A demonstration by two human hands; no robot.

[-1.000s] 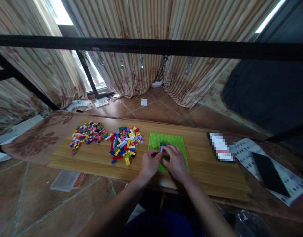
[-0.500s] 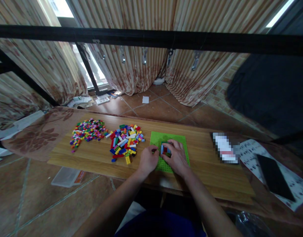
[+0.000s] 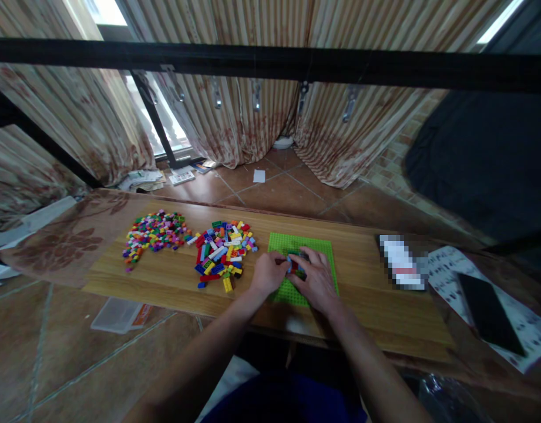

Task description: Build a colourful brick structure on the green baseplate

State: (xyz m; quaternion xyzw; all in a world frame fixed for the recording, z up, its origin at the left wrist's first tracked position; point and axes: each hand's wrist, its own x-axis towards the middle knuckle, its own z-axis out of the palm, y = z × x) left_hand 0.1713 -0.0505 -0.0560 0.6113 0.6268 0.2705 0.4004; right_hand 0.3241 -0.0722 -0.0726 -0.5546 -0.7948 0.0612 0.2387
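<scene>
A green studded baseplate (image 3: 281,239) lies on the wooden board. On it stands a small structure of toy bricks (image 3: 295,265), with light blue and dark red parts showing between my fingers. My left hand (image 3: 270,273) is pinched at the structure's left side; whatever lies between the fingertips is too small and covered to name. From the right, my right hand (image 3: 318,277) curls its thumb and fingers around the structure and steadies it against the plate. Much of the structure is hidden by both hands.
Left of the plate lies a pile of larger toy bricks (image 3: 224,249), and farther left a heap of tiny bricks (image 3: 155,232). A blurred-out phone-like object (image 3: 401,262) rests on the right. A dark tablet (image 3: 490,314) lies on a printed sheet. A black bar (image 3: 270,61) crosses in front.
My left hand has moved slightly right and up, from beside the structure to touching its left side. My right hand stays around the structure.
</scene>
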